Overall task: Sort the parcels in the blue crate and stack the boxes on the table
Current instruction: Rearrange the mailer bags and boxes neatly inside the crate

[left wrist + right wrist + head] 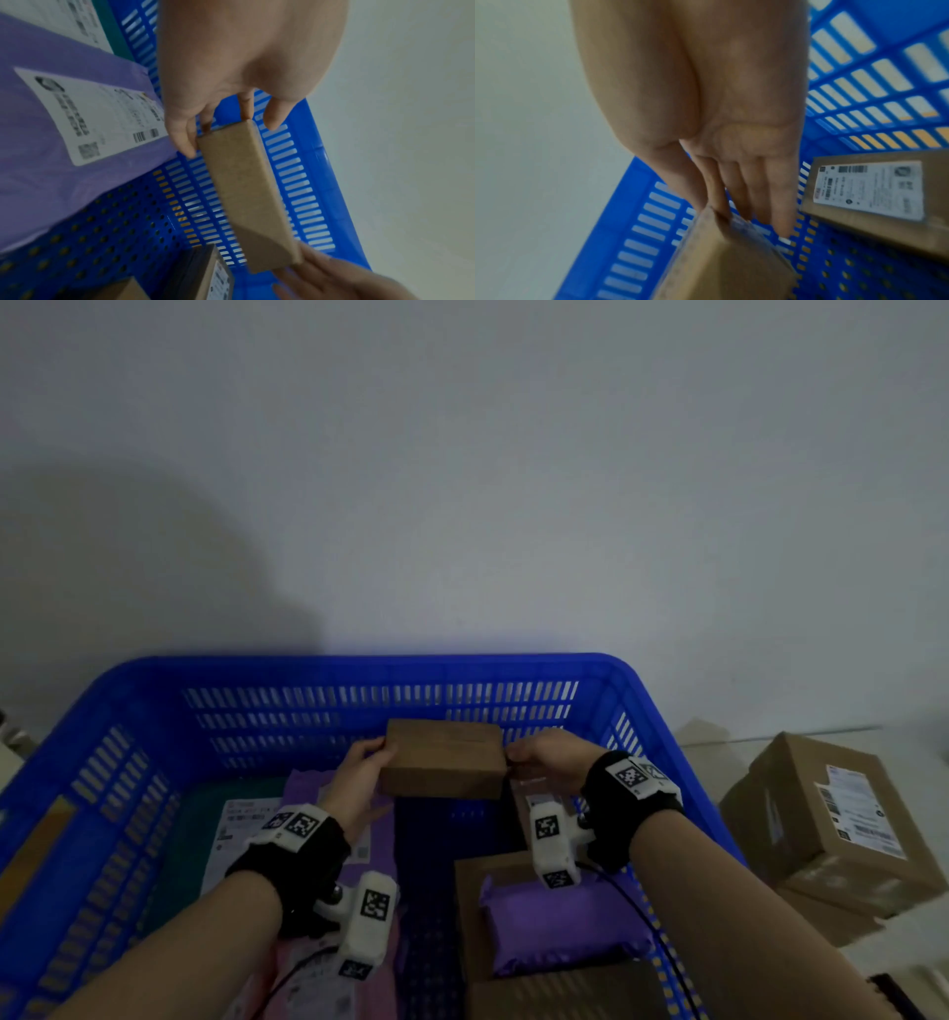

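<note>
I see a plain brown cardboard box (444, 765), flat and oblong, its visible faces unlabelled, held above the floor of the blue crate (154, 690) near the far wall. My left hand (359, 775) grips its left end, thumb on top and fingers curled beneath; my right hand (554, 757) pinches the right end, fingers together along it. Both wrist views are blurred. Below lie a purple mailer (560, 924) and other parcels, partly hidden by my forearms; their label print is unreadable.
</note>
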Demonstrator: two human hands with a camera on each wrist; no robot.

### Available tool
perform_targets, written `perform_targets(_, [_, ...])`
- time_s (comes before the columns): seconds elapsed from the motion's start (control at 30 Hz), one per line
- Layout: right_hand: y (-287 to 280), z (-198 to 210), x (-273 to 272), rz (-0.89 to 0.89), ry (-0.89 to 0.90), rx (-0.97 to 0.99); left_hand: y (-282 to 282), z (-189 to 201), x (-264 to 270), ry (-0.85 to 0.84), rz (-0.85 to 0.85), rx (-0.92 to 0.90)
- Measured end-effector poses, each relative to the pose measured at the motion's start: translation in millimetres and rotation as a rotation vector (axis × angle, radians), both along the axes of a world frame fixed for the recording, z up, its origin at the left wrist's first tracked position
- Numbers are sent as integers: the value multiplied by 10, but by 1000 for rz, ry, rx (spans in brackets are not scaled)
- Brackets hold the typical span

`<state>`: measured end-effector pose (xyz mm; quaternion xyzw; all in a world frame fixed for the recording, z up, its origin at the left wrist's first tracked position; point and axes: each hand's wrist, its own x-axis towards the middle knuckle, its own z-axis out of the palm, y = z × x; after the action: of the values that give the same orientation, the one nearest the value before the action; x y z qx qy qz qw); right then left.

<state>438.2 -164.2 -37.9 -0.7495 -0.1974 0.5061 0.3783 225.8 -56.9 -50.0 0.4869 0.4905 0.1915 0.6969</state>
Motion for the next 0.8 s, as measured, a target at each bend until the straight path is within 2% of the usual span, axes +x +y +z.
perform_targets(0.07, [-31, 21, -48, -47, 64, 87, -33, 30, -53, -12, -10, -2])
perform_targets(0.17, [-64, 69, -102, 26, 87, 177, -61, 33, -123, -29, -29, 27])
perform_targets(0.33, [-152, 123, -212, 170, -130, 329, -112, 34, -222, 16, -68, 142])
perform_targets(0.47, [-223, 152, -316, 27, -177, 378, -144, 143, -242, 53, -53, 261])
perform_targets(0.57, [-248, 134, -369, -78, -95, 376, -155, 180, -244, 62, -35, 317])
perform_targets(0.63, [-275, 143, -408, -92, -32, 341, -130, 155, -239, 54, -27, 310])
perform_targets(0.8, [-326, 112, -446, -132, -3, 290, -113, 49, -244, 116, -80, 282])
